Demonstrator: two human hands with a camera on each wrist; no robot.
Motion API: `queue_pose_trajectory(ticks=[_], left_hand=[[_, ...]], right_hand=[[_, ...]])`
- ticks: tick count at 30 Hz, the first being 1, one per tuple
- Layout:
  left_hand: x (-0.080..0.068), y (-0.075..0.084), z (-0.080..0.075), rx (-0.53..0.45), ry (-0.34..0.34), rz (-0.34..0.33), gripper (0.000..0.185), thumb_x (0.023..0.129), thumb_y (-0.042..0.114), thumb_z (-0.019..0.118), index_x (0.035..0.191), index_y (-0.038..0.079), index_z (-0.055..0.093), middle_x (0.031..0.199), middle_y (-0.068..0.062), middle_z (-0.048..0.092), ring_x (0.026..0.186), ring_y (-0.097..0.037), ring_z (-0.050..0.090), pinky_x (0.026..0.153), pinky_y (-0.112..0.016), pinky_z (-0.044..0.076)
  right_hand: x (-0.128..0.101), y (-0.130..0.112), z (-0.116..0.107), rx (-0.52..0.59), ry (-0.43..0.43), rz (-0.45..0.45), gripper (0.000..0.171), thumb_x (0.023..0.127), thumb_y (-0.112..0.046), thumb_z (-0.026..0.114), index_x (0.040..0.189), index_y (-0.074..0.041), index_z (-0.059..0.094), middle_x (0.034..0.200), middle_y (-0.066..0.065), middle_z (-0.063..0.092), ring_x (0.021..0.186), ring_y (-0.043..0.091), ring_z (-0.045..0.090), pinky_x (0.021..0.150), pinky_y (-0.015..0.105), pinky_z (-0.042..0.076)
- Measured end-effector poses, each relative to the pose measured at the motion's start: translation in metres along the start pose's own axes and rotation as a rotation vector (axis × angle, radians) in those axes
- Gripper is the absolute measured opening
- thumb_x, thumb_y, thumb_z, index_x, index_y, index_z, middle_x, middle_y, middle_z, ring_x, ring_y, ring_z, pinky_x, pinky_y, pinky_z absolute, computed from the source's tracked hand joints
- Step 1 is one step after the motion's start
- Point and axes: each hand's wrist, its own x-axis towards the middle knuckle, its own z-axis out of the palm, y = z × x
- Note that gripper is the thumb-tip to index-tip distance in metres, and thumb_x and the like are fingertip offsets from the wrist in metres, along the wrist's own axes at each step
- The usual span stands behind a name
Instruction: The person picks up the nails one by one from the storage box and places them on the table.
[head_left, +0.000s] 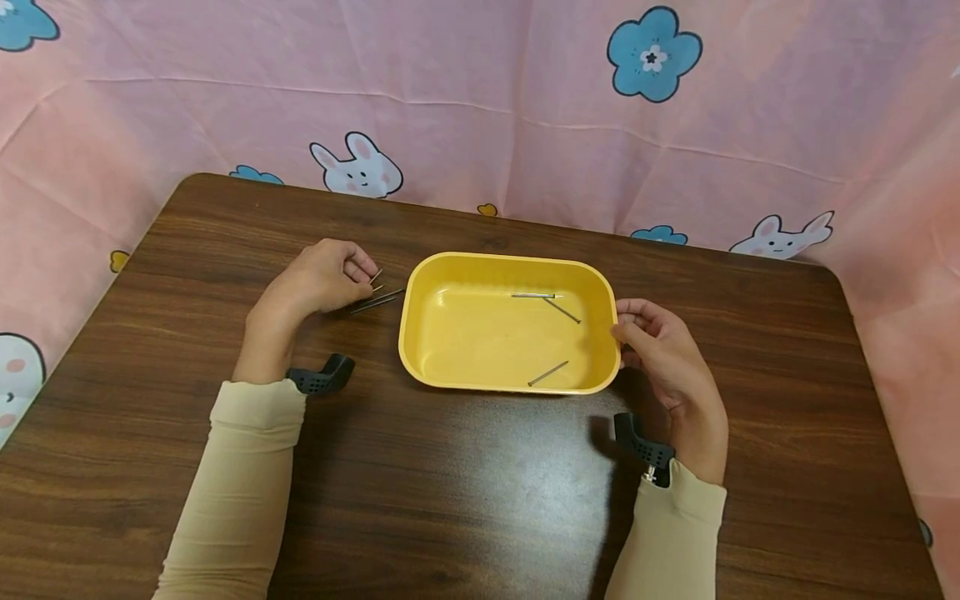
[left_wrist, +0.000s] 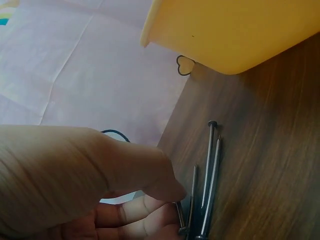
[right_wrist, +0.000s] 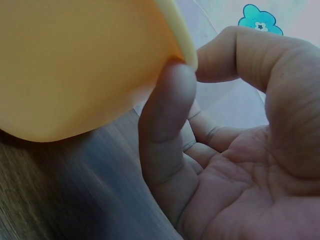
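Meanwhile, the left hand (head_left: 318,279) pinches thin metal nails (head_left: 377,298) on the brown wooden table (head_left: 465,483). Right hand (head_left: 667,367) fingers grip the shallow yellow plastic tray (head_left: 420,333) at its rim.

Three nails (head_left: 546,310) lie in the tray (head_left: 420,333); more nails (head_left: 377,300) lie left of it.

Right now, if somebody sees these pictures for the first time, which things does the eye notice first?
First the yellow tray in the middle of the dark wooden table, with three nails lying inside. The right hand grips its right rim, and the left hand pinches more loose nails on the table just left of the tray. Behind hangs a pink cloth with rabbits and blue flowers.
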Motion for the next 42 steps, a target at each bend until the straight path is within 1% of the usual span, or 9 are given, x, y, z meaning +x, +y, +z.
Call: queue_pose_trajectory(ticks=[5, 12, 17, 24, 30, 35, 38, 40, 42], left_hand=[[0.0, -0.002, -0.002, 0.013, 0.005, -0.007, 0.027, 0.097, 0.013, 0.071, 0.122, 0.002, 0.071, 0.109, -0.018, 0.074, 0.101, -0.032, 0.064, 0.091, -0.048, 0.054], [0.001, -0.006, 0.0, 0.019, 0.004, 0.0, 0.027, 0.098, 0.011, 0.069, 0.123, 0.002, 0.072, 0.108, -0.016, 0.074, 0.098, -0.031, 0.063, 0.088, -0.044, 0.052], [-0.001, -0.006, 0.002, 0.031, 0.031, -0.003, 0.025, 0.097, 0.008, 0.067, 0.121, 0.002, 0.072, 0.107, -0.017, 0.073, 0.097, -0.031, 0.062, 0.088, -0.045, 0.052], [-0.001, -0.009, 0.0, 0.062, 0.04, 0.009, 0.025, 0.096, 0.009, 0.063, 0.117, 0.002, 0.074, 0.103, -0.015, 0.074, 0.095, -0.03, 0.061, 0.082, -0.037, 0.047], [0.0, -0.009, -0.001, 0.064, 0.034, 0.017, 0.026, 0.095, 0.009, 0.062, 0.117, 0.002, 0.075, 0.103, -0.014, 0.074, 0.095, -0.029, 0.061, 0.083, -0.037, 0.048], [0.0, -0.008, -0.002, 0.067, 0.035, 0.03, 0.029, 0.094, 0.009, 0.059, 0.117, 0.002, 0.075, 0.102, -0.014, 0.075, 0.094, -0.029, 0.061, 0.08, -0.034, 0.047], [-0.002, -0.006, -0.002, 0.061, 0.043, 0.033, 0.03, 0.096, 0.013, 0.059, 0.119, 0.002, 0.074, 0.108, -0.017, 0.074, 0.098, -0.03, 0.063, 0.084, -0.038, 0.051], [-0.004, -0.003, -0.002, 0.049, 0.054, 0.038, 0.031, 0.099, 0.017, 0.059, 0.122, 0.003, 0.073, 0.114, -0.019, 0.073, 0.103, -0.031, 0.063, 0.089, -0.043, 0.054], [-0.005, 0.001, -0.003, 0.036, 0.064, 0.046, 0.032, 0.102, 0.021, 0.059, 0.125, 0.003, 0.072, 0.119, -0.02, 0.071, 0.108, -0.032, 0.062, 0.096, -0.048, 0.055]], right_hand=[[0.001, -0.001, 0.001, -0.002, 0.0, -0.003, 0.036, 0.104, -0.01, 0.059, 0.135, 0.006, 0.051, 0.097, -0.007, 0.068, 0.079, 0.008, 0.066, 0.07, 0.021, 0.063], [-0.001, 0.0, 0.0, -0.02, -0.007, 0.008, 0.037, 0.105, -0.011, 0.058, 0.136, 0.007, 0.05, 0.097, -0.008, 0.068, 0.08, 0.008, 0.065, 0.071, 0.021, 0.063], [0.0, 0.0, 0.002, -0.001, -0.006, 0.007, 0.036, 0.104, -0.01, 0.058, 0.135, 0.007, 0.05, 0.097, -0.007, 0.068, 0.079, 0.008, 0.066, 0.07, 0.021, 0.063], [0.001, -0.001, 0.003, 0.007, -0.005, 0.004, 0.036, 0.104, -0.01, 0.059, 0.135, 0.007, 0.05, 0.097, -0.006, 0.068, 0.08, 0.008, 0.066, 0.069, 0.022, 0.063], [0.001, -0.001, 0.003, 0.026, -0.009, 0.001, 0.036, 0.104, -0.009, 0.058, 0.135, 0.008, 0.05, 0.097, -0.005, 0.067, 0.079, 0.008, 0.066, 0.068, 0.021, 0.062], [0.001, 0.0, 0.002, 0.027, -0.005, 0.001, 0.037, 0.104, -0.009, 0.058, 0.135, 0.008, 0.049, 0.097, -0.005, 0.068, 0.078, 0.008, 0.066, 0.068, 0.021, 0.062], [0.0, 0.0, 0.001, 0.032, -0.01, 0.004, 0.037, 0.104, -0.009, 0.059, 0.135, 0.008, 0.049, 0.098, -0.005, 0.068, 0.079, 0.008, 0.066, 0.068, 0.022, 0.063], [0.0, 0.0, 0.001, 0.031, -0.011, 0.006, 0.037, 0.104, -0.01, 0.059, 0.135, 0.007, 0.05, 0.098, -0.006, 0.068, 0.08, 0.008, 0.066, 0.069, 0.022, 0.063], [-0.001, 0.0, 0.0, 0.022, -0.008, 0.007, 0.036, 0.104, -0.01, 0.059, 0.135, 0.007, 0.05, 0.098, -0.006, 0.068, 0.08, 0.008, 0.066, 0.07, 0.022, 0.063]])
